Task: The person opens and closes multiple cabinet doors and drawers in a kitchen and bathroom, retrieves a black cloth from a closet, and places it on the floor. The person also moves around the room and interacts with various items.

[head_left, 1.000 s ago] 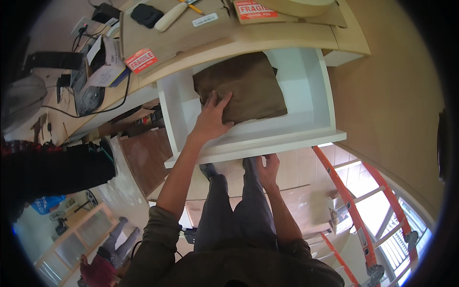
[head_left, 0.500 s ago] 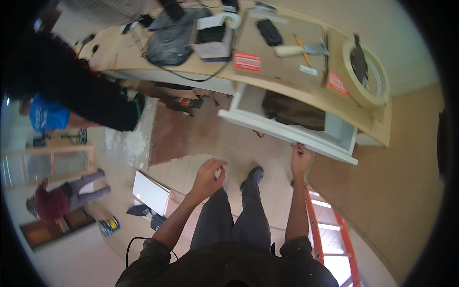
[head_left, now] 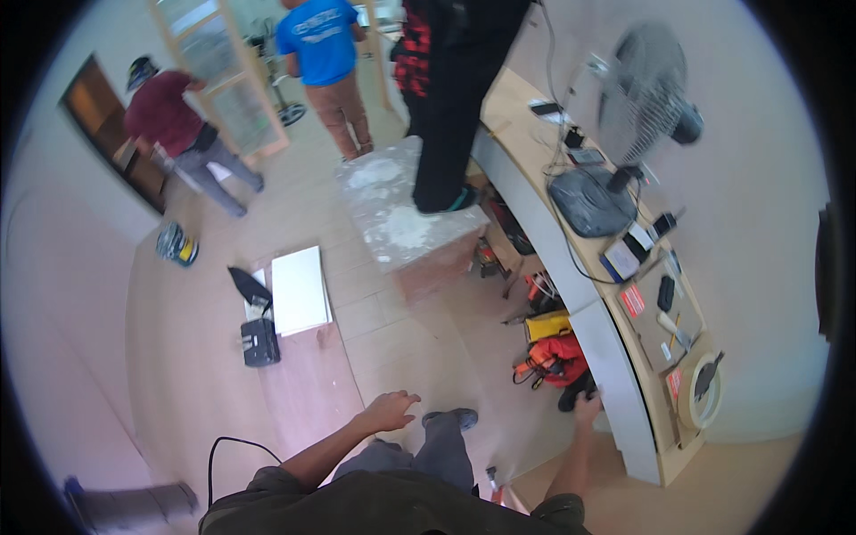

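My left hand (head_left: pixel 390 410) hangs over the floor in front of me, its fingers loosely stretched out and holding nothing. Close beside the lower edge of the white drawer front (head_left: pixel 615 388) is my right hand (head_left: pixel 587 408); its fingers look parted, with nothing visible in them. That drawer is now pushed in under the pale wooden desk (head_left: pixel 508 107). On the desktop near it lie a brown cardboard sheet (head_left: pixel 644 337), a putty knife (head_left: pixel 675 330), a dark case (head_left: pixel 666 292) and a roll of tape (head_left: pixel 709 406).
A fan (head_left: pixel 644 89) stands on the desk. Beneath are red and yellow bags (head_left: pixel 557 348). One person in black trousers (head_left: pixel 455 116) stands on a stained box (head_left: pixel 401 209); two others, in blue (head_left: pixel 323 40) and maroon (head_left: pixel 169 107), are farther off. White panels (head_left: pixel 300 290) lie left.
The drawer that stood open is shut. My view has swung left, and the desk now runs down the right side. My right hand stays beside the drawer front.
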Action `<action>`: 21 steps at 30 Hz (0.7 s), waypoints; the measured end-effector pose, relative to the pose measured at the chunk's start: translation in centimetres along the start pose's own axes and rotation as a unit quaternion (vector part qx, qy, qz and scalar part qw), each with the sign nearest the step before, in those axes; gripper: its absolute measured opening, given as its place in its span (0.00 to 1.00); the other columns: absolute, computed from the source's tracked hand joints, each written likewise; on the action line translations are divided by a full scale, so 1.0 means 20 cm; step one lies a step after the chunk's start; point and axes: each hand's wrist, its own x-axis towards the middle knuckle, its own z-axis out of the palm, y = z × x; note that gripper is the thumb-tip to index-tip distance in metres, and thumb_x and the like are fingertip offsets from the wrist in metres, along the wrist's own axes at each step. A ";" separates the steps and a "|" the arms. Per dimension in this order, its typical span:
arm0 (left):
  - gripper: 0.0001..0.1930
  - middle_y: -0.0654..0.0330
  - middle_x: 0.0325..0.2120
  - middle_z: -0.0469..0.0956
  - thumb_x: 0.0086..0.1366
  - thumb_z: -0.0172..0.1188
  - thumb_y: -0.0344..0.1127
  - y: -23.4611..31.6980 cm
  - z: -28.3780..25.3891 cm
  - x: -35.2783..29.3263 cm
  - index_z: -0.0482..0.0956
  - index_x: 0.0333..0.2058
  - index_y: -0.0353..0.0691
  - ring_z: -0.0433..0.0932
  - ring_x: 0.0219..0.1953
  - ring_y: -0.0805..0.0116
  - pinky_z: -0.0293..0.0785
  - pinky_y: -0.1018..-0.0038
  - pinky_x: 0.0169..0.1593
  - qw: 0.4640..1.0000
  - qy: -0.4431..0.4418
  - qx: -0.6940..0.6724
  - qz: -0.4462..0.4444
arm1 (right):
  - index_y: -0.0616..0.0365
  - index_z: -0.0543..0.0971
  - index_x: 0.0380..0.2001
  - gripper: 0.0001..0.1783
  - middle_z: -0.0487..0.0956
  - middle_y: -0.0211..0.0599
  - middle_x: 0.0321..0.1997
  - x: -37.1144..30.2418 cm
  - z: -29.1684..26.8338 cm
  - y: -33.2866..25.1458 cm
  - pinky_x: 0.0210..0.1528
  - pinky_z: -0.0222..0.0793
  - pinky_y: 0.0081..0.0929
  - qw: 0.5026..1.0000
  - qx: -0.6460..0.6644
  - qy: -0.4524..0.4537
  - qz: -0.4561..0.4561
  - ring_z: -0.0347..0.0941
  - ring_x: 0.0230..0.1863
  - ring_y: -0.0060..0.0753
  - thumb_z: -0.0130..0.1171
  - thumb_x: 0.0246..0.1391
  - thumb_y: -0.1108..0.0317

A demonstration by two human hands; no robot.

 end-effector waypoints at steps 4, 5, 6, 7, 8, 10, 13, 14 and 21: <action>0.22 0.49 0.40 0.78 0.60 0.63 0.40 -0.28 0.09 -0.49 0.74 0.52 0.41 0.77 0.47 0.50 0.74 0.58 0.51 0.991 0.087 -0.061 -0.080 | 0.56 0.84 0.32 0.13 0.82 0.49 0.34 -0.52 0.42 -0.17 0.43 0.77 0.40 0.932 -0.124 -0.336 -0.048 0.81 0.41 0.43 0.61 0.44 0.61; 0.21 0.49 0.40 0.79 0.59 0.63 0.39 -0.36 0.13 -0.62 0.74 0.51 0.41 0.77 0.48 0.50 0.74 0.58 0.51 0.986 0.103 -0.077 -0.105 | 0.56 0.84 0.30 0.12 0.83 0.48 0.31 -0.72 0.48 -0.23 0.40 0.78 0.39 0.914 -0.032 -0.391 -0.104 0.82 0.37 0.42 0.61 0.43 0.61; 0.21 0.49 0.41 0.79 0.58 0.64 0.39 -0.41 0.21 -0.77 0.75 0.50 0.41 0.77 0.48 0.50 0.74 0.58 0.51 0.980 0.103 -0.098 -0.140 | 0.55 0.84 0.29 0.12 0.83 0.44 0.29 -0.91 0.51 -0.28 0.37 0.78 0.35 0.888 -0.048 -0.444 -0.110 0.82 0.32 0.39 0.62 0.43 0.60; 0.20 0.49 0.40 0.80 0.58 0.64 0.40 -0.46 0.30 -0.93 0.76 0.48 0.41 0.78 0.48 0.50 0.75 0.58 0.51 0.971 0.122 -0.124 -0.164 | 0.56 0.84 0.31 0.14 0.84 0.40 0.28 -1.07 0.53 -0.36 0.36 0.78 0.32 0.844 -0.039 -0.523 -0.111 0.81 0.28 0.35 0.64 0.43 0.59; 0.20 0.49 0.39 0.80 0.57 0.64 0.40 -0.53 0.36 -1.06 0.77 0.47 0.41 0.78 0.48 0.50 0.75 0.58 0.51 0.962 0.135 -0.143 -0.192 | 0.57 0.84 0.32 0.15 0.84 0.39 0.29 -1.24 0.53 -0.44 0.36 0.78 0.31 0.819 -0.022 -0.562 -0.112 0.81 0.29 0.33 0.65 0.44 0.58; 0.18 0.48 0.38 0.82 0.56 0.65 0.42 -0.67 0.49 -1.31 0.79 0.44 0.41 0.79 0.46 0.50 0.75 0.58 0.50 0.941 0.141 -0.186 -0.246 | 0.58 0.84 0.34 0.17 0.84 0.38 0.30 -1.51 0.50 -0.61 0.34 0.79 0.31 0.787 -0.044 -0.609 -0.086 0.82 0.29 0.32 0.67 0.47 0.56; 0.16 0.47 0.36 0.83 0.55 0.65 0.43 -0.87 0.75 -1.56 0.81 0.39 0.41 0.80 0.44 0.49 0.76 0.58 0.49 0.907 0.127 -0.239 -0.323 | 0.60 0.84 0.36 0.18 0.84 0.39 0.32 -1.75 0.46 -0.85 0.34 0.78 0.30 0.769 -0.091 -0.631 -0.040 0.82 0.32 0.32 0.67 0.50 0.56; 0.15 0.47 0.36 0.83 0.54 0.65 0.43 -0.94 0.86 -1.61 0.82 0.38 0.40 0.81 0.43 0.49 0.77 0.58 0.49 0.897 0.124 -0.240 -0.349 | 0.61 0.83 0.36 0.18 0.84 0.39 0.33 -1.79 0.47 -0.92 0.35 0.77 0.29 0.765 -0.091 -0.637 -0.028 0.81 0.34 0.31 0.67 0.51 0.57; 0.15 0.49 0.29 0.83 0.55 0.64 0.46 -1.18 1.59 -1.75 0.83 0.32 0.39 0.84 0.34 0.50 0.81 0.60 0.40 0.811 0.019 -0.325 -0.486 | 0.55 0.85 0.38 0.15 0.85 0.37 0.33 -1.73 0.47 -1.38 0.38 0.75 0.27 0.692 -0.204 -0.662 -0.203 0.80 0.34 0.29 0.66 0.51 0.58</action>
